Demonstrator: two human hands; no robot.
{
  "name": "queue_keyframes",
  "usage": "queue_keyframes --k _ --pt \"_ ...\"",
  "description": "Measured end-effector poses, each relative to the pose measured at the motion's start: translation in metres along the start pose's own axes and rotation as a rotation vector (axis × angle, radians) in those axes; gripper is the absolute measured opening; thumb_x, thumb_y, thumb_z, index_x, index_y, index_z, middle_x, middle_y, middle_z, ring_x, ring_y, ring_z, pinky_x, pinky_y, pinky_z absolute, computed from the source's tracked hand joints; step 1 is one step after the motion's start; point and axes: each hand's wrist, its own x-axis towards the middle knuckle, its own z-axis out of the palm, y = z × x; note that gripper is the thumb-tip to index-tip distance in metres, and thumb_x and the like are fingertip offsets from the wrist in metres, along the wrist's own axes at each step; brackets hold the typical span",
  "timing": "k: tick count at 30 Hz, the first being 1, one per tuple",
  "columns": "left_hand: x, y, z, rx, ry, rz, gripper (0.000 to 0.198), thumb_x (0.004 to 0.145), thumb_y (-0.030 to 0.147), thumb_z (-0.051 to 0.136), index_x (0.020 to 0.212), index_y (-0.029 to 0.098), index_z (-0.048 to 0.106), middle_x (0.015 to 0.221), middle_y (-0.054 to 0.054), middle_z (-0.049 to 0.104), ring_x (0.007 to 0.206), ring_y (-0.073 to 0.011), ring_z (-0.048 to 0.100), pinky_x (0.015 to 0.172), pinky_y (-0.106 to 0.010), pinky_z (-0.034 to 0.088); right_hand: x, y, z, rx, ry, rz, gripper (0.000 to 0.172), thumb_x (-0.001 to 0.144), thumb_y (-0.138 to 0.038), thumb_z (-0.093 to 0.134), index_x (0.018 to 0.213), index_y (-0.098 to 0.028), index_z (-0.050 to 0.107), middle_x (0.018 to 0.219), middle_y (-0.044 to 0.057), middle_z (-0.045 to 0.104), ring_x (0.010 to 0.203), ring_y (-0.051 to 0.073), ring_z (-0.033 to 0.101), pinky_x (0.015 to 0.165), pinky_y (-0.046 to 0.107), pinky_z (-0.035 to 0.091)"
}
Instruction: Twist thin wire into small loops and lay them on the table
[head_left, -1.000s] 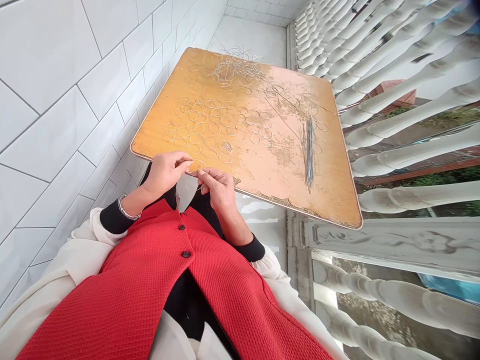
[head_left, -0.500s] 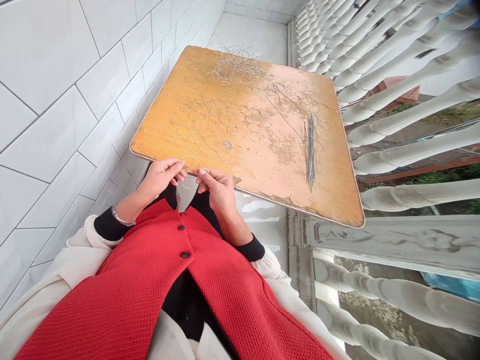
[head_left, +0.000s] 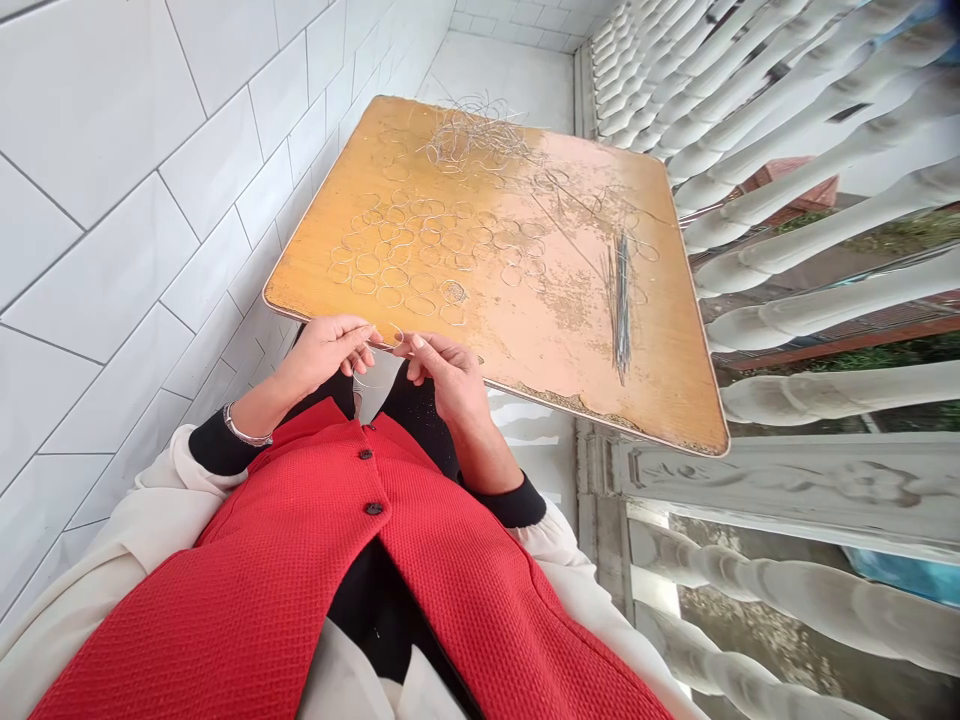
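Note:
At the near edge of the worn wooden board (head_left: 555, 340), my left hand (head_left: 330, 352) and my right hand (head_left: 444, 372) face each other. Between their fingertips is a thin wire loop (head_left: 396, 338), curved above and below the fingers. My left hand pinches it between thumb and forefinger. The thumb and forefinger of my right hand close on its other side. How the wire's ends meet is too small to make out. Beyond my hands, several finished-looking wire rings (head_left: 390, 297) lie spread on the board.
A tangled heap of wire (head_left: 480, 138) lies at the board's far edge. A bundle of straight wires (head_left: 621, 310) rests on the right side, with loose strands beyond it. A white tiled wall (head_left: 135, 230) stands at left, a white balustrade (head_left: 817, 395) at right.
My right hand has shifted slightly to the right and turned. The wire loop between the hands has changed its tilt and shows smaller. My left hand stays nearly in place.

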Motion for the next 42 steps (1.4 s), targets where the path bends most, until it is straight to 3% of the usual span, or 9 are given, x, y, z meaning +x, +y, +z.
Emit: queue_keyframes --k 4,8,15,20,26,32,36,42 --pt "-0.001 0.0 0.001 0.0 -0.057 -0.009 0.019 0.089 0.03 0.062 0.085 0.013 0.07 0.065 -0.002 0.068 0.053 -0.0076 0.059 0.048 -0.018 0.042 0.001 -0.003 0.007 0.006 0.017 -0.015 0.038 0.073 -0.055 0.076 0.066 -0.019 0.069 0.054 -0.003 0.058 0.045 0.007 0.045 0.048 0.023 0.041" --pt "-0.003 -0.001 0.0 -0.025 -0.098 -0.021 0.017 0.084 0.03 0.066 0.08 0.014 0.069 0.067 -0.003 0.069 0.055 -0.0079 0.06 0.048 -0.017 0.041 0.001 0.002 0.01 0.077 0.06 0.003 0.036 0.072 -0.053 0.077 0.066 -0.019 0.068 0.059 -0.001 0.064 0.047 0.008 0.053 0.05 0.023 0.046" --pt "-0.005 -0.002 0.001 -0.028 -0.111 -0.095 0.015 0.083 0.026 0.064 0.075 0.013 0.068 0.064 -0.002 0.068 0.051 -0.0073 0.058 0.047 -0.018 0.041 0.002 0.005 0.009 0.224 0.0 0.108 0.035 0.066 -0.052 0.082 0.069 -0.019 0.069 0.064 0.0 0.069 0.045 0.008 0.053 0.047 0.022 0.046" --pt "-0.007 0.0 0.006 -0.02 -0.137 -0.036 0.017 0.082 0.029 0.065 0.073 0.014 0.066 0.066 -0.002 0.068 0.052 -0.007 0.056 0.051 -0.02 0.043 0.001 0.006 0.011 0.155 0.047 0.066 0.033 0.069 -0.051 0.079 0.068 -0.019 0.069 0.061 -0.001 0.067 0.043 0.007 0.048 0.045 0.022 0.042" --pt "-0.006 -0.007 0.007 0.035 -0.082 0.018 0.021 0.078 0.033 0.069 0.071 0.014 0.065 0.066 -0.002 0.067 0.051 -0.0064 0.053 0.051 -0.02 0.042 -0.001 0.003 0.007 0.038 0.06 0.024 0.034 0.074 -0.051 0.076 0.066 -0.019 0.069 0.059 0.0 0.065 0.044 0.007 0.046 0.046 0.023 0.039" --pt "-0.008 -0.011 0.009 0.092 -0.073 0.026 0.022 0.08 0.032 0.066 0.068 0.014 0.062 0.065 -0.001 0.065 0.052 -0.0054 0.05 0.051 -0.019 0.039 0.01 0.001 0.002 -0.222 0.082 -0.219 0.024 0.08 -0.043 0.071 0.083 -0.019 0.075 0.073 0.001 0.07 0.057 0.01 0.054 0.056 0.026 0.044" --pt "-0.008 -0.009 0.013 0.059 -0.073 0.045 0.019 0.077 0.031 0.065 0.067 0.015 0.061 0.063 0.001 0.064 0.048 -0.0046 0.044 0.049 -0.019 0.035 0.013 0.001 0.003 -0.425 0.148 -0.396 0.016 0.084 -0.029 0.064 0.075 -0.019 0.073 0.065 0.0 0.063 0.058 0.012 0.054 0.058 0.027 0.042" --pt "-0.007 -0.008 0.012 0.057 -0.079 0.068 0.017 0.075 0.029 0.065 0.064 0.016 0.061 0.058 0.002 0.061 0.046 -0.0044 0.038 0.047 -0.02 0.031 0.007 0.013 0.014 -0.445 0.323 -0.523 0.017 0.089 -0.027 0.06 0.077 -0.019 0.069 0.066 -0.001 0.061 0.06 0.013 0.056 0.059 0.027 0.045"
